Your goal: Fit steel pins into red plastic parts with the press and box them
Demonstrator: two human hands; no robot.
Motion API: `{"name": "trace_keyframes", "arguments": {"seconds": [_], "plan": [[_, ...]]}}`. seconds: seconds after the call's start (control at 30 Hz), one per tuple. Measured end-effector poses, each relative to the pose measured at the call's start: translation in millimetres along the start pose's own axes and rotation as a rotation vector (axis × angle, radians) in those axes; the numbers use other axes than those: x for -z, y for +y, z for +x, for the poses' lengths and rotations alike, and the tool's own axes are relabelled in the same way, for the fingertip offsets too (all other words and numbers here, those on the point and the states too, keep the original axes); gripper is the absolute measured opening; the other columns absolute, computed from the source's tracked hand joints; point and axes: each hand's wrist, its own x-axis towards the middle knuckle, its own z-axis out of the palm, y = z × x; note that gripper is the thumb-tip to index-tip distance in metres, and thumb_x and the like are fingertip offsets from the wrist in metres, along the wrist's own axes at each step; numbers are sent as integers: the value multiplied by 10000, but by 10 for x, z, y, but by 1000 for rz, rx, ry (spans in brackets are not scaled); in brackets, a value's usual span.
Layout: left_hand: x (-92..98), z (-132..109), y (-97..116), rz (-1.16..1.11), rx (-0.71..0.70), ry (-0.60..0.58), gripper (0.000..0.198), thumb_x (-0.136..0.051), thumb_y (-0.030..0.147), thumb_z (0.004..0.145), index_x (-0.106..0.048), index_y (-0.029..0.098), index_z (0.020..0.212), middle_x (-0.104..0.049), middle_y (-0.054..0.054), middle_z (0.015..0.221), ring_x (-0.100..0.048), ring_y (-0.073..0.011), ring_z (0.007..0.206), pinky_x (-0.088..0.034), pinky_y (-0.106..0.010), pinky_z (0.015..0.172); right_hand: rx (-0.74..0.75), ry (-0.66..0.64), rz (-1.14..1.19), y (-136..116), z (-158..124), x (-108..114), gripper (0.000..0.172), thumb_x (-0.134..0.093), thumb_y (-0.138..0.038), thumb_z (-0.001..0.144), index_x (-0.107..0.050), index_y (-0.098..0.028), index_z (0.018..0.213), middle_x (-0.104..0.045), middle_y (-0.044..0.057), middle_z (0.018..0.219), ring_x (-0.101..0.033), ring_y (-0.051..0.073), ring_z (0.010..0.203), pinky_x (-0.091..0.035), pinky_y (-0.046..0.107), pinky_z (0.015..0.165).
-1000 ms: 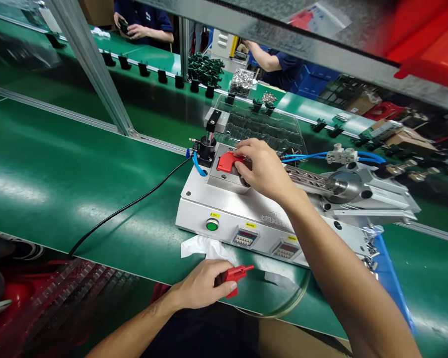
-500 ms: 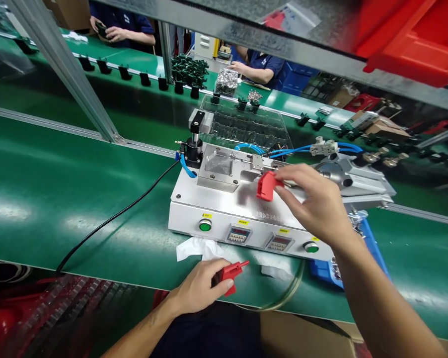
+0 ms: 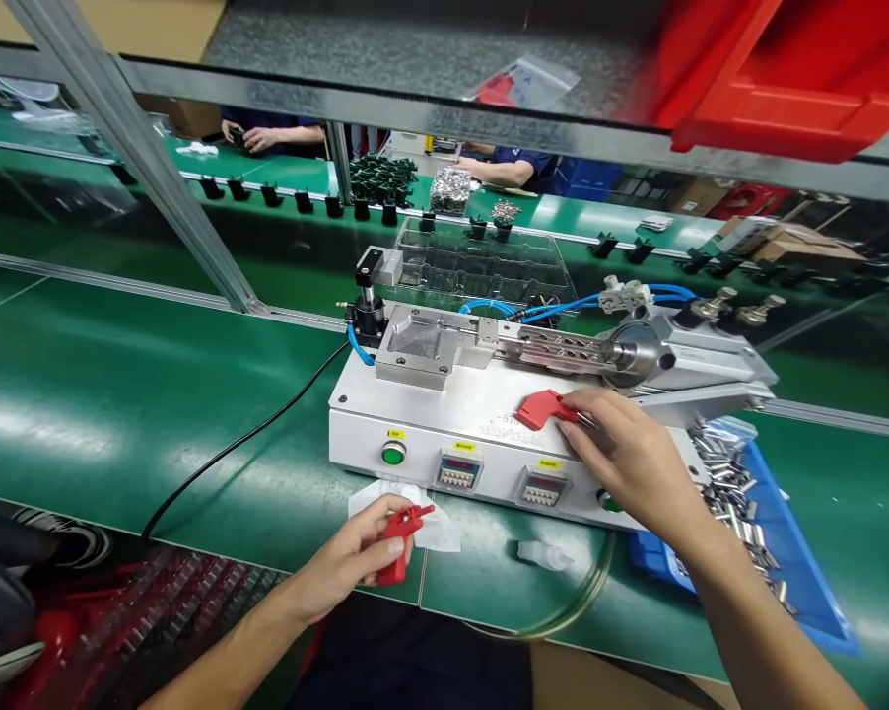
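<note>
My left hand [image 3: 356, 552] is closed around a red plastic part [image 3: 394, 560] with a thin prong, low in front of the machine. Between the thumb and fingers of my right hand [image 3: 618, 439] is a second red plastic part [image 3: 540, 408], with a metal piece at its end by my fingers. That part is over the front half of the white-topped bench machine [image 3: 415, 409]; whether it touches the surface I cannot tell. Behind it lie the machine's metal fixture block [image 3: 415, 345] and a slotted slide leading to a silver cylinder [image 3: 637, 350].
A blue tray [image 3: 806, 562] of metal pins stands right of the machine. White paper [image 3: 437, 532] and a small translucent bottle [image 3: 544, 555] lie in front. Overhead is a shelf with a red bin [image 3: 785, 89]. Across the line, people work beside a heap of dark parts [image 3: 381, 182].
My right hand has come down and nearer with its red part, which is now turned flatter. My left hand has shifted left with its part. The camera view has tilted.
</note>
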Motion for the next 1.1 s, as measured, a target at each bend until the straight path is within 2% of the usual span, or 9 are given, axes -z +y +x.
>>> {"name": "trace_keyframes", "arguments": {"seconds": [0.1, 0.23, 0.33, 0.4, 0.47, 0.6, 0.7, 0.87, 1.1], "plan": [[60, -94, 311, 182, -85, 98, 469, -718, 547, 920, -599, 208, 1221, -602, -18, 865, -510, -128, 687, -413, -235, 615, 14, 9, -16, 1, -120, 26, 278, -503, -334, 1052, -648, -204, 1251, -720, 160, 1264, -717, 326, 1160, -632, 492, 930], [95, -24, 1053, 706, -305, 297, 347, -616, 399, 957, -646, 209, 1246, -680, -86, 1093, -616, -194, 838, -507, -300, 718, 42, 93, -38, -94, -326, 122, 339, -533, -312, 1042, -598, -240, 1366, -652, 175, 1393, -677, 356, 1248, -614, 532, 989], [97, 243, 1680, 1204, -549, 444, 384, -537, 329, 960, -653, 194, 1300, -649, -68, 1078, -601, -194, 849, -519, -332, 789, 31, 172, -62, -197, -506, 220, 401, -582, -261, 1013, -583, -313, 1411, -644, 157, 1395, -699, 349, 1202, -630, 511, 955], [92, 482, 1989, 1406, -572, 501, 423, -529, 264, 948, -618, 162, 1348, -642, -83, 1128, -630, -235, 990, -523, -383, 920, 0, 203, -90, -244, -624, 277, 453, -615, -243, 996, -577, -356, 1433, -640, 153, 1391, -710, 351, 1182, -638, 508, 942], [73, 707, 2164, 1533, -503, 531, 469, -546, 203, 932, -560, 136, 1397, -644, -99, 1161, -639, -281, 1098, -503, -432, 1002, -20, 211, -111, -258, -727, 316, 486, -642, -244, 986, -576, -385, 1446, -646, 148, 1381, -714, 349, 1177, -639, 505, 954], [12, 961, 2204, 1685, -316, 553, 424, -537, 165, 950, -543, 108, 1370, -629, -139, 1165, -638, -367, 1154, -491, -537, 1031, -52, 198, -121, -199, -854, 346, 449, -654, -280, 987, -605, -396, 1418, -651, 154, 1373, -714, 353, 1180, -644, 504, 937], [-2, 977, 2145, 1737, -310, 581, 338, -532, 211, 982, -607, 115, 1297, -563, -179, 1285, -629, -403, 1169, -491, -588, 1024, -84, 176, -112, -154, -862, 338, 376, -649, -305, 989, -638, -401, 1352, -653, 143, 1365, -726, 361, 1152, -639, 535, 933], [30, 884, 2084, 1734, -363, 618, 342, -554, 324, 1018, -623, 150, 1304, -524, -169, 1361, -653, -372, 1098, -531, -570, 964, -37, 158, -98, -186, -753, 277, 297, -640, -267, 999, -642, -348, 1284, -636, 161, 1362, -730, 340, 1142, -642, 506, 930], [97, 874, 2027, 1773, -456, 641, 267, -555, 335, 1028, -725, 131, 1058, -645, -110, 1115, -678, -300, 973, -562, -452, 864, 20, 151, -85, -197, -658, 141, 212, -612, -254, 1015, -668, -247, 1219, -631, 178, 1369, -723, 311, 1143, -646, 448, 930]]}}
